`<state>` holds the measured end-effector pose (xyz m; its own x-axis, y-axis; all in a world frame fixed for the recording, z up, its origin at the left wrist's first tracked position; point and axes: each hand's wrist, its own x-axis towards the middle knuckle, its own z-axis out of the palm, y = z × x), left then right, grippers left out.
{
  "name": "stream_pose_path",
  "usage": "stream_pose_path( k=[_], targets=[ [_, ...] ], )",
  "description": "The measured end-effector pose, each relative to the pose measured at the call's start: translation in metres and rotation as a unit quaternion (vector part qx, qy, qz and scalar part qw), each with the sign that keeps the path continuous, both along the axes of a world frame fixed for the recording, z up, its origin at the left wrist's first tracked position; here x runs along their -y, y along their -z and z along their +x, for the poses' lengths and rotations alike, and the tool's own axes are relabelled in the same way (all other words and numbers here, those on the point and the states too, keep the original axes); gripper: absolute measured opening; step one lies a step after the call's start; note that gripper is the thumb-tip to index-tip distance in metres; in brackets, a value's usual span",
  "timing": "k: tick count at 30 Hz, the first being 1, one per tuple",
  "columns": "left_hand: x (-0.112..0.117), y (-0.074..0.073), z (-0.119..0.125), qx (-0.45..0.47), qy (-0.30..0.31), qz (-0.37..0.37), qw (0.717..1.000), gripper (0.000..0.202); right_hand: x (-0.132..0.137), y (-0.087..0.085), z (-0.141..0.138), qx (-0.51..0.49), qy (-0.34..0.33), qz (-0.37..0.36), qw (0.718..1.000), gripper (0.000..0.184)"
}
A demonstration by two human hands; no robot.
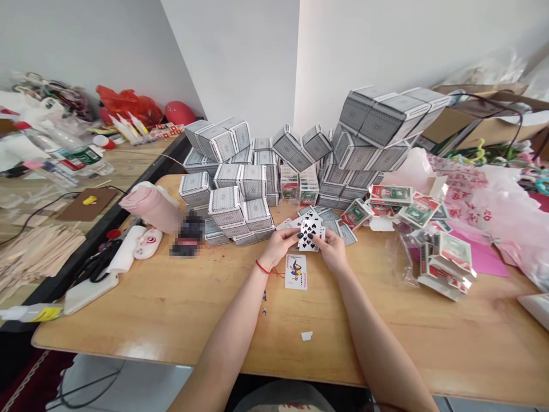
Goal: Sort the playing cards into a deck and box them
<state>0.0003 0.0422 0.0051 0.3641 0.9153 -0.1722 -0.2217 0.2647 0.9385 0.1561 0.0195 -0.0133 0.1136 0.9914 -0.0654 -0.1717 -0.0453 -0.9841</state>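
Observation:
A ten of spades playing card (307, 236) is pinched between my two hands, face up, above the middle of the table. My left hand (285, 243), with a red string at its wrist, grips the card's left side. Its right side is held by my right hand (331, 246); a bit of another card shows beside that thumb. Just below my hands a joker card (296, 272) lies flat on the wood. Loose cards (330, 215) are spread behind my hands, partly hidden by them.
Grey box-like blocks made of playing cards (242, 209) are stacked at the back, with a taller stack (377, 117) to the right. Opened card boxes (450, 257) lie at right. A pink roll (148, 207) and a white paper scrap (307, 336) are on the table (206, 320).

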Motion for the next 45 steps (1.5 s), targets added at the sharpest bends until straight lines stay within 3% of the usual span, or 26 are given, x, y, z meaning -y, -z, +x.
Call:
stream_pose_path(
  k=[14,23,28,30,35,40,45],
  targets=[
    [0.0,0.002,0.013,-0.051,-0.089,-0.013,0.995,0.025,0.003,-0.004,-0.002,-0.005,0.006,0.0,1.0,0.04],
    [-0.002,0.003,0.015,-0.042,-0.101,-0.042,0.993,0.022,0.004,-0.006,-0.002,-0.031,0.01,-0.013,0.999,0.035],
    [0.001,0.005,0.017,-0.112,-0.128,0.024,0.985,0.023,0.004,-0.006,-0.003,-0.001,0.008,-0.01,1.0,0.033],
    [0.004,0.006,0.02,-0.167,-0.154,0.088,0.97,0.024,0.003,-0.005,-0.005,0.013,0.011,-0.006,1.0,0.032],
    [0.014,0.007,0.026,-0.298,-0.219,0.224,0.902,0.02,0.002,-0.003,-0.008,0.065,0.01,0.004,0.998,0.032],
    [0.015,0.01,0.028,-0.417,-0.202,0.264,0.846,0.03,0.005,-0.006,-0.01,0.111,0.014,0.017,0.994,0.03],
    [0.012,0.012,0.027,-0.449,-0.21,0.286,0.82,0.041,0.006,-0.005,-0.011,0.122,0.0,0.018,0.992,0.03]
  ],
)
